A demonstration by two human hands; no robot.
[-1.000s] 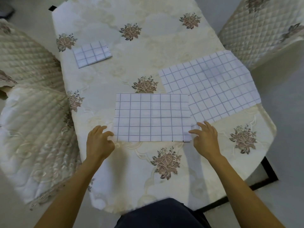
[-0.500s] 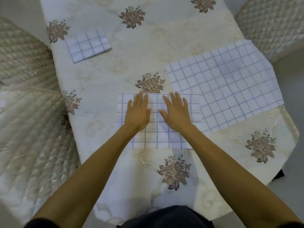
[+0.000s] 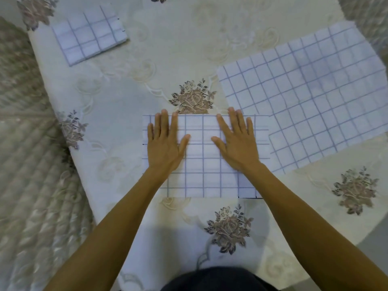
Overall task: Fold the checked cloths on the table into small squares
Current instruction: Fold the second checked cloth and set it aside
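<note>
Our left hand (image 3: 165, 143) and right hand (image 3: 237, 143), flat and open, have moved from the corners onto the half-folded cloth (image 3: 204, 171) at frame centre, smoothing before the next fold.

The single head camera looks steeply down and forward from above the person's torso, close over the bench (image 3: 130, 106). Both forearms reach up into the frame from its lower edge, and a quilted chair (image 3: 27, 164) fills the left side.
</note>
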